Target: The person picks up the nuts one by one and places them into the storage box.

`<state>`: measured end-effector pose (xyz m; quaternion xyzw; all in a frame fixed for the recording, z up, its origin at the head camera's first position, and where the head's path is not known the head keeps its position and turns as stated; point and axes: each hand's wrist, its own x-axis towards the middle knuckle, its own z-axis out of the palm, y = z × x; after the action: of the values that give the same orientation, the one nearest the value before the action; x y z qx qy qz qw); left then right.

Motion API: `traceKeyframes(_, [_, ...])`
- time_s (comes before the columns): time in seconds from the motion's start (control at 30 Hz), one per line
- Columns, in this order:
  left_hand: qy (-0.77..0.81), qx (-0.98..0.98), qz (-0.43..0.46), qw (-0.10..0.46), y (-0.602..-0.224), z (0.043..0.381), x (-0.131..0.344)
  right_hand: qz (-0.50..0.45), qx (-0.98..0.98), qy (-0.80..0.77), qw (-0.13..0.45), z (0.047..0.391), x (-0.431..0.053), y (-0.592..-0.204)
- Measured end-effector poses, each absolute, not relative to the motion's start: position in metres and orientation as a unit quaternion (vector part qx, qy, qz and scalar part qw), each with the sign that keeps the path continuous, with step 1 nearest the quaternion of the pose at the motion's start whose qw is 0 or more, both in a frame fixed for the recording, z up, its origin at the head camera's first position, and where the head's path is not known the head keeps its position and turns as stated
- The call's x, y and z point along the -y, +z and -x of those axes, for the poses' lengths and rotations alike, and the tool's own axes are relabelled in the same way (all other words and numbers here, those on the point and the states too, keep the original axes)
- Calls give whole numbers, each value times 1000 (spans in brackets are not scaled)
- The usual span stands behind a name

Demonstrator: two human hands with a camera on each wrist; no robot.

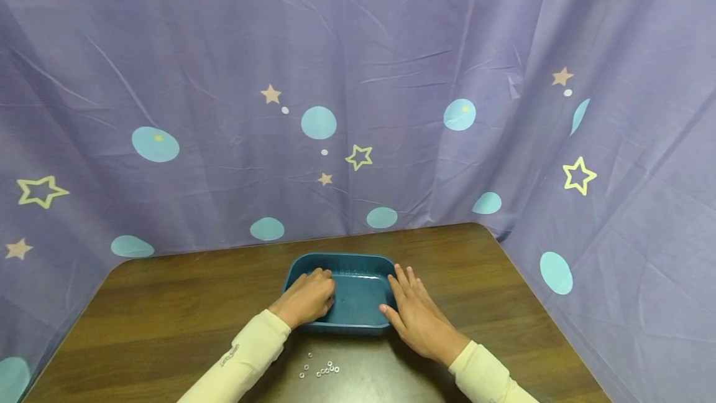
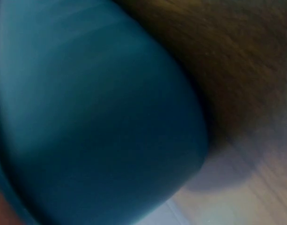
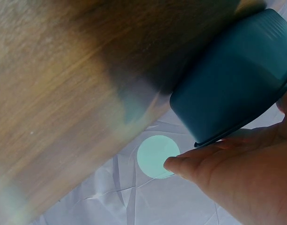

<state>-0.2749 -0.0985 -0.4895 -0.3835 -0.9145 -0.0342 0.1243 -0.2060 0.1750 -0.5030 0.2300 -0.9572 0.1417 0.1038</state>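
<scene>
A teal plastic basin [image 1: 358, 300] sits on the wooden table. My left hand [image 1: 311, 294] reaches over its left side into the basin, knuckles up and fingers bent. Its fingertips are hidden, and I cannot tell whether they hold anything. In the left wrist view, the outer wall of the basin [image 2: 124, 108] fills most of the frame. Against the basin's right rim lies my right hand [image 1: 418, 316], fingers extended and thumb over the edge. The right wrist view shows that hand [image 3: 237, 173] beside the rim. Several small shiny rings [image 1: 327, 370] lie in front of the basin.
The brown wooden table [image 1: 212, 303] has rounded far corners. A purple curtain [image 1: 391, 67] with stars and dots hangs behind it and along the right side. Both forearms wear cream sleeves [image 1: 246, 353].
</scene>
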Motion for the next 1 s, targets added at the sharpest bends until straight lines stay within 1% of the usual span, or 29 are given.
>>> traceKeyframes(0.33, [-31,918,374,131,-492,279,100,-228,958,141,103,204,-173,-500])
traceKeyframes(0.5, [-29,921,365,133,-489,275,100,-225,960,137,98,204,-175,-501])
traceKeyframes(0.73, [-40,913,371,163,-470,256,104,-215,960,155,94,203,-173,-503])
traceKeyframes(1.0, [-37,897,384,215,-454,228,115,-211,961,157,91,202,-171,-502])
